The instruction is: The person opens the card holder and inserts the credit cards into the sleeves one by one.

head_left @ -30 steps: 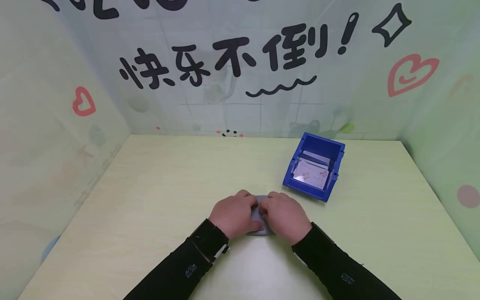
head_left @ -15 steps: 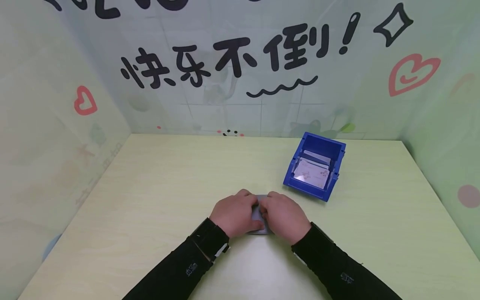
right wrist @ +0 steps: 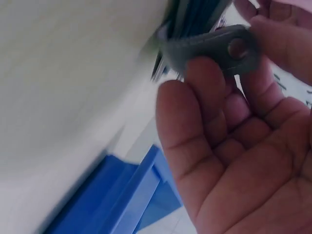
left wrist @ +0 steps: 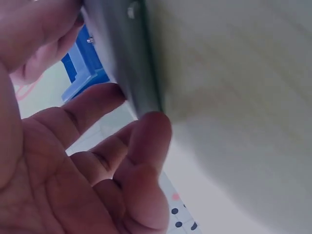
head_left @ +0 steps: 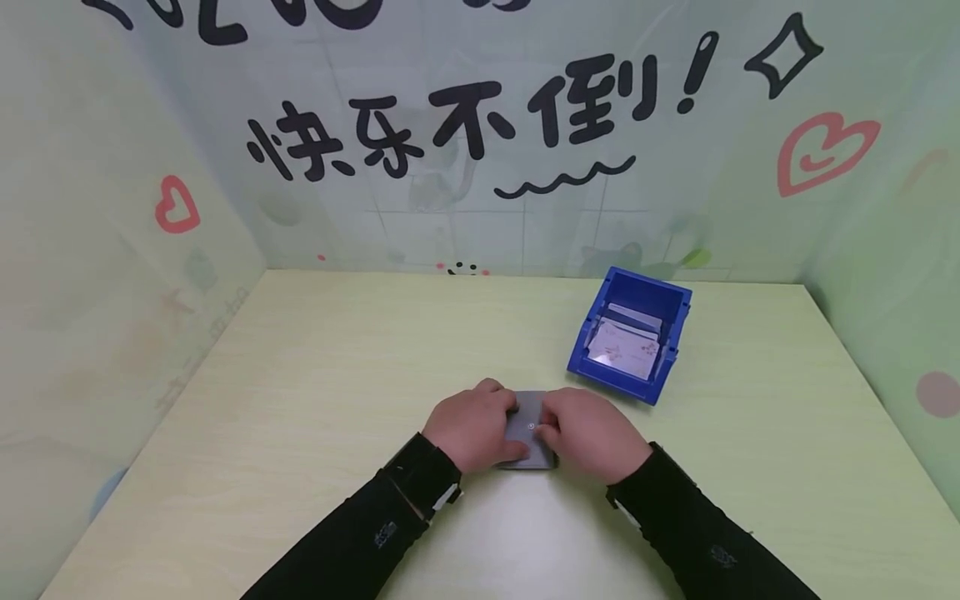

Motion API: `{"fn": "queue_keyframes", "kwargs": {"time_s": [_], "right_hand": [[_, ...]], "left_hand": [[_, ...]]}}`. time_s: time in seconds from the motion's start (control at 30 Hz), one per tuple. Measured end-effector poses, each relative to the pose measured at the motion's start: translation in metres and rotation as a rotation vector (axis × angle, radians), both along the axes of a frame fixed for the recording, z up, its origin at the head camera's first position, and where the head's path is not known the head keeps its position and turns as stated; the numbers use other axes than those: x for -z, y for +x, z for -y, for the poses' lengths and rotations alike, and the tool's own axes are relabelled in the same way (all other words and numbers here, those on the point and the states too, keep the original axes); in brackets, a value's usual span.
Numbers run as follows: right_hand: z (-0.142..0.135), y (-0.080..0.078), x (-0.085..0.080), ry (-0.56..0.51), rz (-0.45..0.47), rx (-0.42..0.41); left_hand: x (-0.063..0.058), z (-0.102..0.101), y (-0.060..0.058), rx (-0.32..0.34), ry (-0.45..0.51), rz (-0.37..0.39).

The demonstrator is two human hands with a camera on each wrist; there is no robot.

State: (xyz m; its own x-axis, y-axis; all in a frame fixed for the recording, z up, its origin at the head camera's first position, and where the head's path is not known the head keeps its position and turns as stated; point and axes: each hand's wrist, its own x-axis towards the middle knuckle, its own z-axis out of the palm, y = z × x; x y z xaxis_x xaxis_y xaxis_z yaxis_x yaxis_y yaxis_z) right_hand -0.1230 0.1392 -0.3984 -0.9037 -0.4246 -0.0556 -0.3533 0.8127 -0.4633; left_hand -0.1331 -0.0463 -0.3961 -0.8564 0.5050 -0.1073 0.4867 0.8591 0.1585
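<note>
A grey card holder (head_left: 529, 417) lies flat on the table between my hands, a small round snap stud visible on its upper face. My left hand (head_left: 468, 429) grips its left side, thumb near the front corner; the left wrist view shows fingertips at the edge of the card holder (left wrist: 119, 53). On the right side, my right hand (head_left: 596, 433) pinches the closure strap (right wrist: 212, 48), which has a metal snap on it. Dark layered leaves (right wrist: 195, 19) of the holder show behind that strap.
A blue plastic bin (head_left: 611, 383) stands beyond my right hand, tilted in angle on the table. Several pale printed cards (head_left: 622, 348) lie in it. The pale wooden table (head_left: 360, 350) ends at a printed back wall (head_left: 420, 225), with side walls left and right.
My right hand has moved a little to the right, pulling the strap off the holder's face, so the snap stud now shows. My left hand has stayed on the card holder.
</note>
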Motion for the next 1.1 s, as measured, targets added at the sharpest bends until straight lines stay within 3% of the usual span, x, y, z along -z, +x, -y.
{"fn": "queue_keyframes", "kwargs": {"time_s": [0.23,0.6,0.87,1.1], "right_hand": [[-0.012,-0.001,0.001,0.029,0.061,0.045],[-0.016,0.001,0.006,0.142,-0.127,-0.019],[-0.019,0.001,0.009,0.089,-0.095,-0.024],[-0.019,0.000,0.010,0.073,-0.128,-0.042]], "left_hand": [[-0.001,-0.010,0.004,-0.033,0.009,0.015],[0.007,-0.024,0.012,0.059,0.015,-0.036],[0.010,-0.033,0.016,0.081,-0.032,-0.066],[0.004,-0.030,0.018,0.058,0.044,-0.039]]}}
